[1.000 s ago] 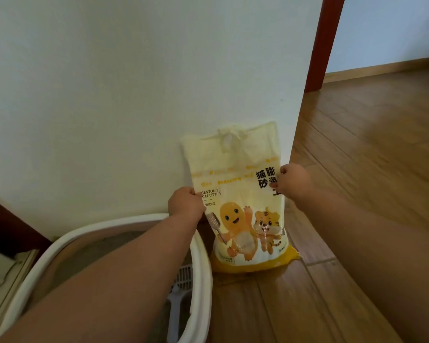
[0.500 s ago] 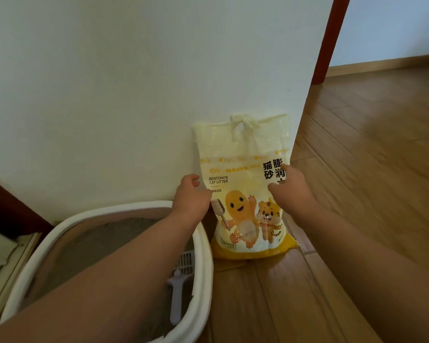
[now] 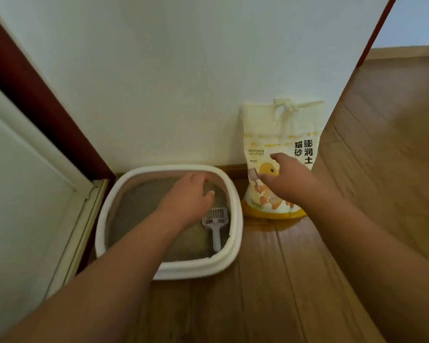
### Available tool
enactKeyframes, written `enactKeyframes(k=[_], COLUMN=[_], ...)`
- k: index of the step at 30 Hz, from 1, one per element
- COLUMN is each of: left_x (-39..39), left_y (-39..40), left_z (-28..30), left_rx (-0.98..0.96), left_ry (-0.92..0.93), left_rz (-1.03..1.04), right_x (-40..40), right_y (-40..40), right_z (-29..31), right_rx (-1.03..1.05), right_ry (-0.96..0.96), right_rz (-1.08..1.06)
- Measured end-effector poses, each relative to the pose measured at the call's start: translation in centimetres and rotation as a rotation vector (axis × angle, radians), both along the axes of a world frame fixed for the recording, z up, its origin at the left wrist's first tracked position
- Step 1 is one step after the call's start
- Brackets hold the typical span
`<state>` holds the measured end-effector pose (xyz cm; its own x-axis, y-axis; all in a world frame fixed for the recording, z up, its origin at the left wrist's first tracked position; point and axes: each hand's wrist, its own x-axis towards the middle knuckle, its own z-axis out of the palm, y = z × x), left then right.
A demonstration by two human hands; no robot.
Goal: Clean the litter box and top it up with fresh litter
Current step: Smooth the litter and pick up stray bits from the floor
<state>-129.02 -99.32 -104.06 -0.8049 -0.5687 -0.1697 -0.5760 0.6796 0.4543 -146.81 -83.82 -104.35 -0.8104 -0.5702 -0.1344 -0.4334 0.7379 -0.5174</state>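
Nearest the camera, two bare forearms reach forward over the wooden floor [image 3: 270, 280]. The left hand [image 3: 188, 196] hangs above the litter box [image 3: 224, 262], its fingers [image 3: 209, 194] loosely spread and holding nothing; whether they touch the litter cannot be told. The white-rimmed litter box sits on the floor in the corner, beside a door frame [image 3: 35, 100] on the left, with grey litter [image 3: 134, 211] spread across its bottom. A pale grey slotted scoop [image 3: 216, 222] lies in the right part of the box, handle toward the camera, just beside the left hand and apart from it. The right hand [image 3: 287, 177] is in front of the litter bag [image 3: 282, 129], fingers relaxed and slightly spread, gripping nothing; contact with the bag cannot be told. The yellow and cream bag, printed with cartoon animals and "BENTONITE CAT LITTER", stands upright on the floor just right of the box, its knotted top leaning against the white wall [image 3: 183, 70].
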Motion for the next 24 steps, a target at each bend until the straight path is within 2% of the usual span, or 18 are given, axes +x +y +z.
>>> enactKeyframes(k=[5,11,18,21,24], left_x=[6.7,14.5,18.5,19.5,20.0], left_y=[-1.4,0.3,1.5,1.9,2.3], left_z=[3.2,3.5,2.2,1.4,0.5], left_rx=[-0.218,-0.297,-0.311,-0.26,-0.215], left_ry=[-0.15,-0.172,-0.212,-0.236,-0.178], left_rz=[-0.001,0.139,0.138,0.158,0.181], right_x=[5.8,12.5,19.5,21.0,21.6], right_y=[-0.9,-1.4,-2.2,-2.9,-3.6], right_z=[2.1,1.8,-1.0,-1.3,-1.3], right_rx=[0.085,0.15,0.193,0.194,0.169], right_ry=[0.012,0.201,0.231,0.279,0.325], right_rz=[0.041,0.146,0.227,0.272,0.318])
